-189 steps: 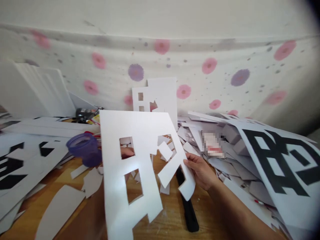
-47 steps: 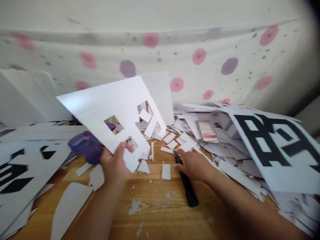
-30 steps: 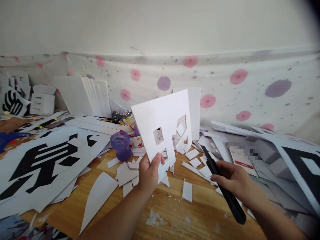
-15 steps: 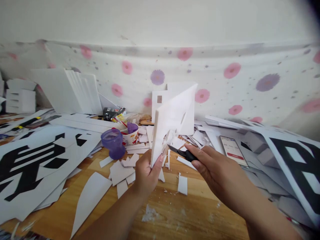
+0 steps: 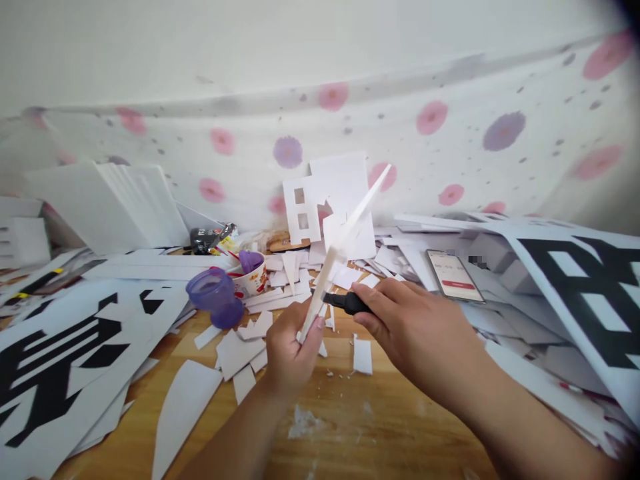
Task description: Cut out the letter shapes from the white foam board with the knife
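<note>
My left hand [image 5: 295, 340] grips a white foam board piece [image 5: 345, 243] by its lower end. The piece stands tilted, edge toward me, its pointed tip up and to the right. In my right hand [image 5: 407, 320] is a black-handled utility knife [image 5: 350, 303], its dark blade pointing left. The blade meets the board just above my left thumb; how deep it goes I cannot tell. White offcuts [image 5: 240, 350] lie on the wooden table [image 5: 380, 427] around my hands, and a cut-out white board [image 5: 345, 180] with square holes leans upright behind.
A purple cup [image 5: 215, 297] and a patterned paper tub [image 5: 253, 280] stand left of my hands. To the right lies a phone [image 5: 455, 275] among white pieces. Sheets with black shapes [image 5: 55, 360] cover the left side, and white boards [image 5: 115, 207] lean at the back left.
The foam piece has turned from showing its broad face to nearly edge-on. The knife has moved left, its blade now against the board. The view has shifted and tilted slightly.
</note>
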`<state>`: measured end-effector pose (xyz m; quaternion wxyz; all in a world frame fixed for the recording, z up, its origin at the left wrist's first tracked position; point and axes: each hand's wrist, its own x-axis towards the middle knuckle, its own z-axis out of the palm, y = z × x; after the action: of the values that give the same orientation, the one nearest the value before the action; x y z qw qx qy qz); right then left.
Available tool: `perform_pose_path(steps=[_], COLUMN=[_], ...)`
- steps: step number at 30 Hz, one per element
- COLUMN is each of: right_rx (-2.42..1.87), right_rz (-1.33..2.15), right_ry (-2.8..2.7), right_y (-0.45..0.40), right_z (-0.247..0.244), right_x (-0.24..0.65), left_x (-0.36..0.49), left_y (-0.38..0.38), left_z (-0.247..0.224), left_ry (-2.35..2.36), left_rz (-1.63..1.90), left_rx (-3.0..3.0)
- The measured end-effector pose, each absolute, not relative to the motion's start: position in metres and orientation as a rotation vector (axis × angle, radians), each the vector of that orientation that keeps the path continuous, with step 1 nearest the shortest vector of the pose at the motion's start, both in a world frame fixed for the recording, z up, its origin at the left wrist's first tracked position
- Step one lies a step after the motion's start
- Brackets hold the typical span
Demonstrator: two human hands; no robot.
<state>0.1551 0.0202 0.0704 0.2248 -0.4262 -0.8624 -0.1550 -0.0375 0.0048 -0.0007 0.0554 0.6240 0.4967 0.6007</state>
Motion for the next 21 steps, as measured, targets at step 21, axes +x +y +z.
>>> perform_pose_path(steps=[21], right_rx=[-1.281], right_rz=[-0.366], right_ry=[-2.399], right_y=[0.009], right_z=[0.091], right_x=[0.165], left_x=[-0.041], left_y=[0.008], left_z=[-0.007], left_ry=[1.6], left_rz=[1.799], left_rx=[2.071])
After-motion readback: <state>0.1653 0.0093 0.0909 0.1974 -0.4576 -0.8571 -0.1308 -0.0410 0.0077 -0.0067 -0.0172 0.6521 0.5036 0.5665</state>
